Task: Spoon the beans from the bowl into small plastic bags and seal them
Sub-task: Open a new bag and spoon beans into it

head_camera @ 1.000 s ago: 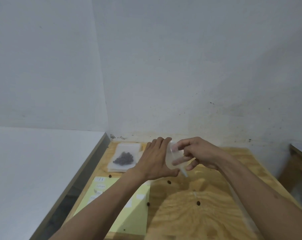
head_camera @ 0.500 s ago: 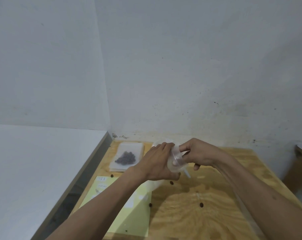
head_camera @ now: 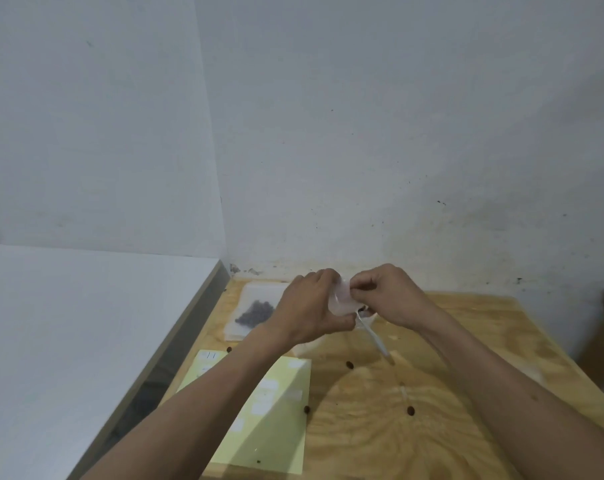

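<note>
Left hand (head_camera: 309, 308) and right hand (head_camera: 383, 294) each pinch the small plastic bag (head_camera: 344, 299) in their grip between them.

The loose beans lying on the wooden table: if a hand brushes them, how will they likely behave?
The loose beans look small and rounded, so they would probably roll across the smooth table. They lie scattered singly, so they are likely light and easily flicked away.
</note>
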Demonstrator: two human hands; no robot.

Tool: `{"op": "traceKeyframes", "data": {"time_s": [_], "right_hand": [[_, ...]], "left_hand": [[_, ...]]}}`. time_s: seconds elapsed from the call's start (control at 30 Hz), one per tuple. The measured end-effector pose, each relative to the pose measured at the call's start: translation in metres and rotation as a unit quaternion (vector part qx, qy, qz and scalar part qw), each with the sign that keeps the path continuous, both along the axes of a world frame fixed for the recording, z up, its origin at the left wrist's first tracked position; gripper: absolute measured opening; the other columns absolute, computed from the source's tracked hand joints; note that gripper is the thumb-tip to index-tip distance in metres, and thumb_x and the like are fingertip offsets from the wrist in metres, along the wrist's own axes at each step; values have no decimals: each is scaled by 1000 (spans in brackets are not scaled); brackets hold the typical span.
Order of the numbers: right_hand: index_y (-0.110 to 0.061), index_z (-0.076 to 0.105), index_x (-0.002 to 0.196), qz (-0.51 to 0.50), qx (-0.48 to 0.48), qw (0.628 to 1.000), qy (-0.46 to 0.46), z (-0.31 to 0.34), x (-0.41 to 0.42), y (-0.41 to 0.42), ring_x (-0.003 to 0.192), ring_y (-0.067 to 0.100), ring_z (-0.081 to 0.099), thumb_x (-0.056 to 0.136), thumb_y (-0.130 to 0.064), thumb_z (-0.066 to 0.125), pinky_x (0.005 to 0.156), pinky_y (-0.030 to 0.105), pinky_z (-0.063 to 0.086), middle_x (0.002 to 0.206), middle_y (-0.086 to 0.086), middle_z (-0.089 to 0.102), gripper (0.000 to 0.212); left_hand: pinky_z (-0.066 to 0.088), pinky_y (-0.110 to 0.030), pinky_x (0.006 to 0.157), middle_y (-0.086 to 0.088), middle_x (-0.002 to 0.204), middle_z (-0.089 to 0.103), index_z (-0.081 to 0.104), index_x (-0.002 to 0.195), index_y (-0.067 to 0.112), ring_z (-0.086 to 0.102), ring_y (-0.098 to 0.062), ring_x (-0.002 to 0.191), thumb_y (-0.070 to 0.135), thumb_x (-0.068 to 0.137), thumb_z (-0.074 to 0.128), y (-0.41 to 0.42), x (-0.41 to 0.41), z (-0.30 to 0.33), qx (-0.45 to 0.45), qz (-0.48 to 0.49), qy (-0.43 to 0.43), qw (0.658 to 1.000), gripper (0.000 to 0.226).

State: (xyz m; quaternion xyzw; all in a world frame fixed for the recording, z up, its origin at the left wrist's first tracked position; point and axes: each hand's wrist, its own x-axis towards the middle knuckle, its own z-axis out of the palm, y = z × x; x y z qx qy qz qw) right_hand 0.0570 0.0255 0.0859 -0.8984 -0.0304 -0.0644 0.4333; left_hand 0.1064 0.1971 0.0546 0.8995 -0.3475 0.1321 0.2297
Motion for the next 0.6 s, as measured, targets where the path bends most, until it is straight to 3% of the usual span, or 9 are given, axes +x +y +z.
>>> {"op": "traceKeyframes", "data": {"time_s": [0.07,0.17,0.23,0.3,0.37,0.43,0.5,0.6], "right_hand": [[-26,79,77,-42,31,999,-17,1,0,-3,74,7,72,89,-17,73,76,34,61,76,-11,76,16],[-28,76,92,-119,-82,989,-11,0,-5,-20,90,6,68,92,-35,69,78,27,51,94,-14,75,10],[-29,64,109,-126,-203,967,86,-5,-12,-26,91,12,64,88,-59,64,79,32,53,106,-9,69,36],[-30,45,122,-95,-253,943,191,-14,-19,-25,84,13,62,77,-72,67,73,33,54,106,-7,62,65],[-31,37,124,-57,-249,939,229,-25,-25,-18,74,13,62,74,-60,78,63,31,53,100,-4,59,72],[-27,42,123,-41,-287,936,199,-38,-26,-15,77,18,63,82,-34,77,65,34,53,100,0,58,55],[-17,55,117,-60,-350,925,135,-46,-22,-15,86,23,64,89,-16,62,75,38,56,104,4,60,29],[-9,64,104,-105,-358,927,42,-43,-14,-16,84,27,63,92,-13,51,75,41,55,95,8,63,18]], "left_hand": [[26,-32,69,5,101,57,52,112,14,54,-23,90,53,78,74,5,6,3,8,26,-3,1000,57],[37,-33,68,2,104,62,53,117,13,58,-23,91,55,77,75,17,17,1,-15,59,44,997,62],[41,-31,66,1,105,62,52,122,12,58,-21,90,59,76,76,23,26,-1,-31,74,94,992,70],[38,-28,63,-1,111,61,50,127,11,56,-18,90,61,76,75,26,34,0,-55,90,155,982,76],[34,-25,59,-1,108,59,53,119,12,52,-12,83,63,76,75,25,39,3,-85,102,204,970,71],[32,-26,59,3,98,55,53,106,15,49,-9,78,63,76,75,21,41,3,-102,101,246,959,61],[33,-27,61,-1,98,56,54,100,15,53,-12,81,58,78,75,17,42,0,-116,90,303,942,53],[39,-31,71,-12,132,57,54,131,7,58,-28,118,60,74,77,11,43,-3,-139,88,370,914,81]]}}
